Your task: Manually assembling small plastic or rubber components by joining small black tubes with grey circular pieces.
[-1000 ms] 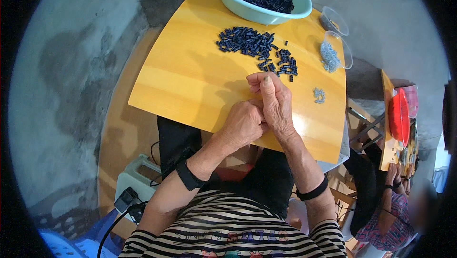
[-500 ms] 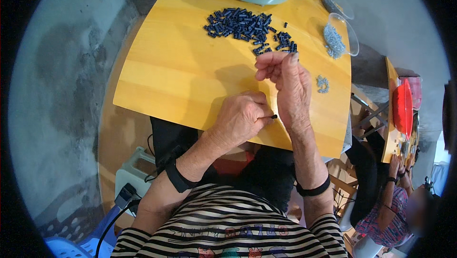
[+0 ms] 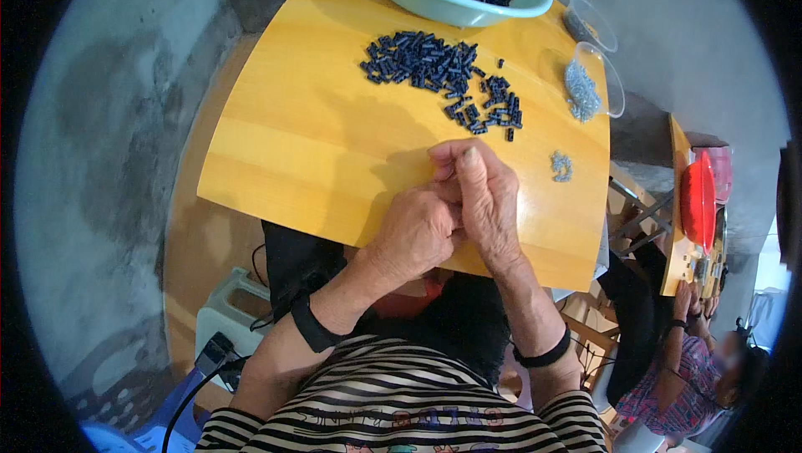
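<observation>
My left hand [image 3: 415,227] is closed in a pinch near the front edge of the yellow wooden table [image 3: 288,139]. Half a second ago a small black cylindrical piece stuck out of its fingertips; that spot is now covered by my right hand [image 3: 491,202]. The right fingers curl inward with the thumb against the index finger, touching the left fingertips; anything inside them is hidden. Beyond the hands lies a heap of small black cylindrical pieces [image 3: 422,60], with several scattered at its right. A little pile of small silvery metal parts [image 3: 561,166], perhaps screws, lies right of my hands.
A pale green basin [image 3: 468,13] full of black pieces stands at the far edge. At the far right, a clear tub [image 3: 614,89] of silvery parts lies beside another clear tub [image 3: 591,22]. Another person [image 3: 681,374] works at a table with a red basin [image 3: 697,202].
My right hand has come down and left, from open above the table to curled against my left fingertips. The black piece is now out of sight. The view has shifted slightly.
</observation>
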